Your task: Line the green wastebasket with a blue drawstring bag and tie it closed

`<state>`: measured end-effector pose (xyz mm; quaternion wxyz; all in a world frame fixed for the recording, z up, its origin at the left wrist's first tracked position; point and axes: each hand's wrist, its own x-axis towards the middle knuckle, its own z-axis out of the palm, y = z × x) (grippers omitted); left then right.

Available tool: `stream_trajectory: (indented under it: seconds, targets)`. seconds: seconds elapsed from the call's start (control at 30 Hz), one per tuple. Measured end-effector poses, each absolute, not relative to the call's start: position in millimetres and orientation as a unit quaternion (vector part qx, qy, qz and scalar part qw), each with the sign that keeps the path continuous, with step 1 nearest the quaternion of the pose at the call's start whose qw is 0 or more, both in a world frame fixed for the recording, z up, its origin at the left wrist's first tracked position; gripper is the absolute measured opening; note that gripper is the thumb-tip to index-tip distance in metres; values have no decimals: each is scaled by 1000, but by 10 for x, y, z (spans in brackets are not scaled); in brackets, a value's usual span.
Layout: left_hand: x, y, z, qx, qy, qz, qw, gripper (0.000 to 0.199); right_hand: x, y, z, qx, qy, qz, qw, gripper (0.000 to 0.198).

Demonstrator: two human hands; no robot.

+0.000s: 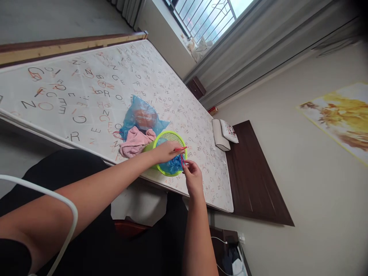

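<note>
A lime-green plastic basket (171, 135) stands at the near edge of the mattress, with a blue plastic bag (172, 165) bunched inside it. Red drawstrings (182, 156) rise from the bag between my two hands. Over the basket's mouth, my left hand (169, 150) pinches one red string. At the right rim my right hand (192, 171) has its fingertips closed on the lower part of the string. Left of the basket lies a crumpled pink cloth (135, 142). Behind the cloth rests a translucent blue bag (143, 115) with an orange-brown, rounded thing inside.
Printed letters cover the white mattress (94, 96). A beige cushion (220, 135) and a white patterned pillow (229, 131) lie against the dark headboard (255, 176). A white cable or tube (66, 201) loops across my left arm. A nightstand (222, 237) with cables stands lower right.
</note>
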<state>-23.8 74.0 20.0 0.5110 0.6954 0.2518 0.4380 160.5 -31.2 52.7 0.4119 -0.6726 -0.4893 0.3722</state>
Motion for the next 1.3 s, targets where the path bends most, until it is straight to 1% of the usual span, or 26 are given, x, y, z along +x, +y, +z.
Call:
stream_trajectory:
  seconds: [0.07,0.13,0.27,0.33,0.37,0.43,0.47,0.53,0.6,0.73,0.83,0.9,1.0,1.1,1.23,1.3]
  targets:
    - [-247,714,184,731,232,457,451,39,1575,-317,506,-663,-491,396,403,32]
    - [-239,682,158,749,213,466,421,38,1545,-309,468,-662,-490,393,409,29]
    - [-196,616,149,738,200,485,425,39,1514,-242,441,-660,-444,305,524,36]
    - [-179,592,167,732,196,485,436,41,1513,-189,468,-649,-447,282,547,36]
    - [-173,586,174,733,191,480,442,40,1514,-162,485,-646,-465,283,535,39]
    - [-167,588,175,741,174,469,449,37,1516,-112,513,-649,-506,298,484,45]
    - [-166,596,167,746,162,463,452,34,1515,-92,520,-655,-522,302,455,45]
    - [-166,617,139,757,139,448,455,26,1505,-66,515,-675,-538,297,409,39]
    - [-169,638,110,773,136,426,450,24,1489,-59,492,-696,-539,271,389,32]
    - [-189,648,80,809,162,383,416,29,1457,-62,425,-722,-542,208,378,21]
    - [-209,632,76,811,175,381,409,25,1435,-56,376,-723,-550,159,386,16]
    - [-215,624,76,794,190,391,424,28,1409,-55,350,-719,-556,131,396,16]
    - [-207,632,74,734,235,402,494,35,1351,-76,324,-706,-568,103,411,19]
    - [-193,663,53,677,284,398,549,31,1299,-116,305,-690,-589,74,414,24]
    - [-183,688,-8,683,314,413,515,32,1291,-138,248,-681,-611,36,401,24]
    - [-170,682,-39,672,317,429,514,35,1315,-125,202,-676,-615,34,404,22]
